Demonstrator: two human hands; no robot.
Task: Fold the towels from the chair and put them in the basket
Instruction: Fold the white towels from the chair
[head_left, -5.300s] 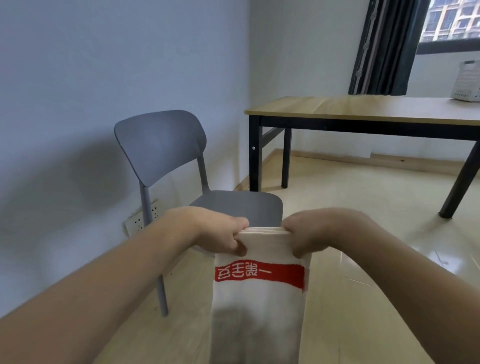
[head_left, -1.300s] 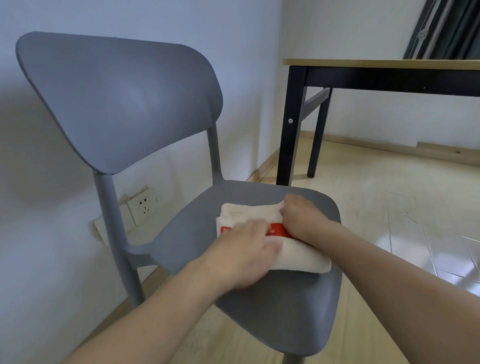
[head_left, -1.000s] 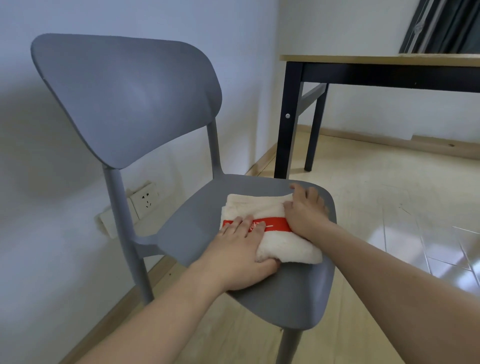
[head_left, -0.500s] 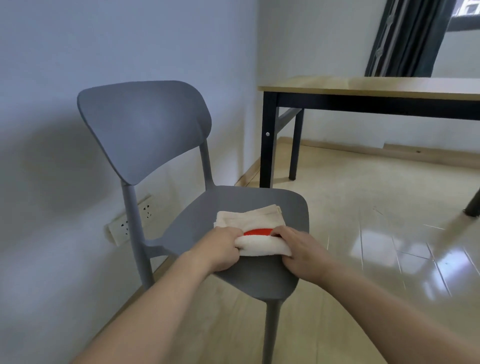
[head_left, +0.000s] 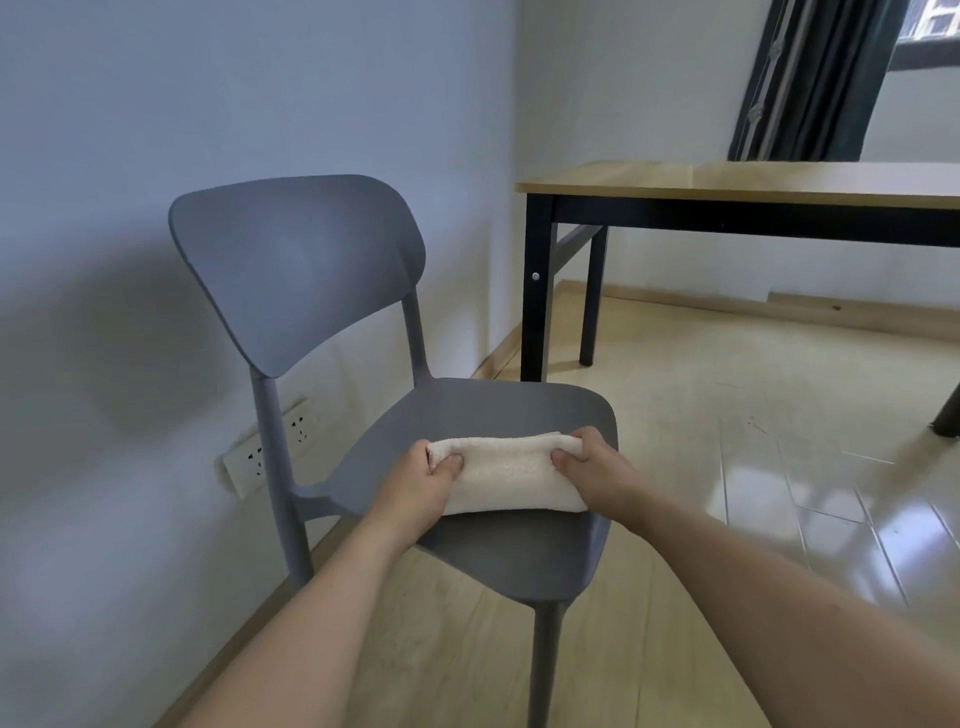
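Open floor (head_left: 727, 467) right of the chair (head_left: 493, 415); backrest, wall (head_left: 130, 260) and table (head_left: 727, 182) hem the rest.

1 head view (worn) looks forward and down, close over the chair (head_left: 498, 415).

Two bare forearms, no sleeves — hands (head_left: 501, 475) ungloved

Both my forearms reached forward and slightly inward, bare to the elbow. My left hand (head_left: 422, 480) was curled, thumb on top, fingers tucked under. My right hand (head_left: 589, 467) mirrored it, thumb pinching inward, knuckles up.
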